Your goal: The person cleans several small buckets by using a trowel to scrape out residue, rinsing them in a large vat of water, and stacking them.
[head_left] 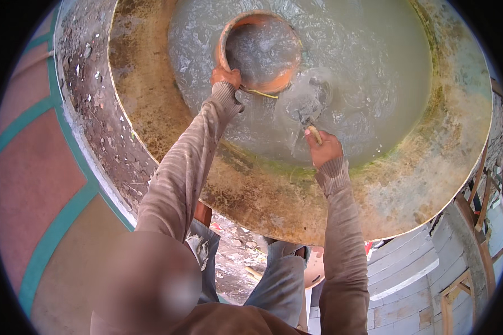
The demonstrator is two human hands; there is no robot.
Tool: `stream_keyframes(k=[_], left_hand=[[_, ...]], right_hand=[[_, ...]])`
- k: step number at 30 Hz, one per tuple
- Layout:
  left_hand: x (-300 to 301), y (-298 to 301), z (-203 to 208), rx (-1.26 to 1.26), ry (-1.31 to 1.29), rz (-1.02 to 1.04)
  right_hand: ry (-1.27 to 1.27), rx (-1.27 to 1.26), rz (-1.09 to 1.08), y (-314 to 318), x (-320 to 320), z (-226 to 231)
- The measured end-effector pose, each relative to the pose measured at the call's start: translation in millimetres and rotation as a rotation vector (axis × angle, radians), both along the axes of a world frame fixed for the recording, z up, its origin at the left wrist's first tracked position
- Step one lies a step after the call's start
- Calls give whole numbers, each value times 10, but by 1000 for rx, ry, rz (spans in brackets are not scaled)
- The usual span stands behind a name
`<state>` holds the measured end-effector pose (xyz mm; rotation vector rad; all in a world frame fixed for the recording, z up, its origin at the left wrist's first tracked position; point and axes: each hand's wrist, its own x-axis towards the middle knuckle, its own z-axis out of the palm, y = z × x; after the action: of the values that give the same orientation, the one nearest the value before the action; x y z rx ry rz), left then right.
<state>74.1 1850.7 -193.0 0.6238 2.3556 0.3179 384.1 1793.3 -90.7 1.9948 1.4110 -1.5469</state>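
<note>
An orange bucket (285,81) sits partly sunk in the murky grey water (374,89) of a wide round basin (262,195). Its mouth faces up and cloudy water shows inside. My left hand (227,77) is closed over the near left part of its rim. To the right of the bucket, my right hand (324,148) grips the wooden handle of a trowel (314,134). The trowel's blade lies in the splashing water, blurred and mostly hidden. A thin yellow strip (262,94) shows at the bucket's near side.
The basin's broad, stained rim runs between my body and the water. Rubble-strewn ground (95,95) borders it at the left, beside red paving with green bands (36,145). Pale grey blocks (408,262) and timber pieces (475,223) lie at the lower right.
</note>
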Motion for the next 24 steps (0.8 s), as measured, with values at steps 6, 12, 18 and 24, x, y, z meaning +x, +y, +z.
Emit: stream_keyframes(k=[6,12,18,24], left_hand=[[-139,-43,564,215,182,-397],[-513,-334,143,-236,163,-469],[93,-75,532,-196,281,-575],[-103,-432,485,-158,287,-570]], right_hand=[[96,209,437,575,-108,448],[2,501,834,914,-1076,-140],[55,540,332,284,-1166,-1225],[207,109,67,551,-1142,-930]])
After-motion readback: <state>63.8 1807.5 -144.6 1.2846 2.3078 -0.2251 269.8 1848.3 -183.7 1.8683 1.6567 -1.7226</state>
